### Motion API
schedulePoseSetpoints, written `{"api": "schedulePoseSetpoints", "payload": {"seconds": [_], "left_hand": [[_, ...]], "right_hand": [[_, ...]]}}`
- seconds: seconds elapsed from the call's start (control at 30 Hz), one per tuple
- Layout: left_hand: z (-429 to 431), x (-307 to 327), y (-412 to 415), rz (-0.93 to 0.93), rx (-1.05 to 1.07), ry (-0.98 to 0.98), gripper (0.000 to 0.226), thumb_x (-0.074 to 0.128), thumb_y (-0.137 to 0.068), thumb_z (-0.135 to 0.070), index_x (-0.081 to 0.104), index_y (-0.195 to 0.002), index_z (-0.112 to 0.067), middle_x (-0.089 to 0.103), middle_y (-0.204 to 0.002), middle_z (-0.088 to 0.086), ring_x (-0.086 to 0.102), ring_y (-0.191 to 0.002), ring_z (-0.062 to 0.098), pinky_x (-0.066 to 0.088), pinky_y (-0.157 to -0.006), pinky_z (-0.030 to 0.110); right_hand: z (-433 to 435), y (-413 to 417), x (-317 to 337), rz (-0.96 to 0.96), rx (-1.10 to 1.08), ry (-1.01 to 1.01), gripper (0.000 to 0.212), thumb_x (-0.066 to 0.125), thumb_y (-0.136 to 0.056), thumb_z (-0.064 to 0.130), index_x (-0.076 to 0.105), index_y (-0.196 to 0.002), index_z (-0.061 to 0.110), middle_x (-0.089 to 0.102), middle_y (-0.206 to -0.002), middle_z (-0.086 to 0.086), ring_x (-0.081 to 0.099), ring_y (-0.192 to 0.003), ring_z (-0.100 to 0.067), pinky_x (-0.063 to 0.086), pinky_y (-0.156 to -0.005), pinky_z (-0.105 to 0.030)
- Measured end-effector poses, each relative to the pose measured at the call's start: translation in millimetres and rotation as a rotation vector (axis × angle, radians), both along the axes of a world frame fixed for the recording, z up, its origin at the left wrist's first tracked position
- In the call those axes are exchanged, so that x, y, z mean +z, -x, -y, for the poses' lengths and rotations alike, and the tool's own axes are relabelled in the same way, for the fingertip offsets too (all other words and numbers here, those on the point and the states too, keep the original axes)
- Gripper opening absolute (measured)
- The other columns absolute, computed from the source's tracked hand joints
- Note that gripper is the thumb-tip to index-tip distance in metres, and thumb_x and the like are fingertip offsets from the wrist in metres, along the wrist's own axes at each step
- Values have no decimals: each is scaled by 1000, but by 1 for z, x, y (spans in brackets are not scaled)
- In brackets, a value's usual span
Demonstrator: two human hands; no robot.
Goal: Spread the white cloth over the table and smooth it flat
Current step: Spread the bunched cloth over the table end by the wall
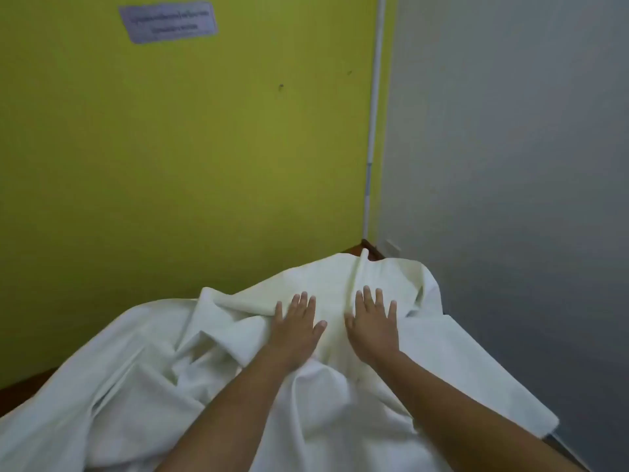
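Pressing hands: the left hand [296, 330] and the right hand [374, 330] lay side by side on the white cloth [136, 386], palms down, fingers straight and a little spread, holding nothing.
Cloth: it covered most of the table [369, 248], with bumpy folds on the left and at the far end.
Table: only a brown corner peeked out at the far end.
Walls: a yellow wall [170, 148] stood far and left, a grey wall [510, 148] on the right, with a white pipe [374, 114] between them.
Sign: a paper sign [168, 21] was stuck high on the yellow wall, too blurry to read.
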State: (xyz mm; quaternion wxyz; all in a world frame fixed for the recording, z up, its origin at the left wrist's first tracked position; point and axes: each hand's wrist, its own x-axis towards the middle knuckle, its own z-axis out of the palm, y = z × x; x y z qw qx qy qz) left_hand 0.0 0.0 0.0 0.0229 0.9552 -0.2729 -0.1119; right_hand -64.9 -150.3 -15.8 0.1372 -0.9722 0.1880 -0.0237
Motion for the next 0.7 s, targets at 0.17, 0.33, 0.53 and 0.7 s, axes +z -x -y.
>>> {"api": "schedulePoseSetpoints", "payload": {"seconds": [0.17,0.33,0.53,0.7], "left_hand": [[11,-27,-3,117,-200,-57,65,16,-99,-49,-6,-152,-18,-8,-161,1,-10,-147,14,-13,-112,54],[16,-56,14,162,-418,78,67,10,-97,-54,-19,-147,-19,-17,-158,-3,-18,-145,13,-19,-115,41],[25,-93,21,119,-576,43,60,14,-101,-43,-4,-151,-16,-13,-159,1,-17,-145,18,-16,-115,41],[43,-105,-6,121,-563,32,55,11,-103,-32,-8,-150,-13,-14,-159,3,-15,-146,17,-9,-117,35]], "right_hand": [[-6,34,-38,-47,-217,-14,58,13,-101,40,3,-152,13,-3,-161,-4,-8,-148,-24,-6,-117,-47],[-9,66,-76,-104,-389,-99,63,16,-101,44,-1,-152,12,-6,-161,-5,-9,-148,-23,-5,-118,-48],[-6,80,-91,-99,-342,-56,72,15,-95,57,4,-152,15,-3,-162,-1,-12,-147,-19,-19,-113,-43],[4,94,-99,-131,-165,-6,80,9,-89,65,6,-152,17,-2,-161,0,-10,-147,-18,-20,-113,-40]]}}
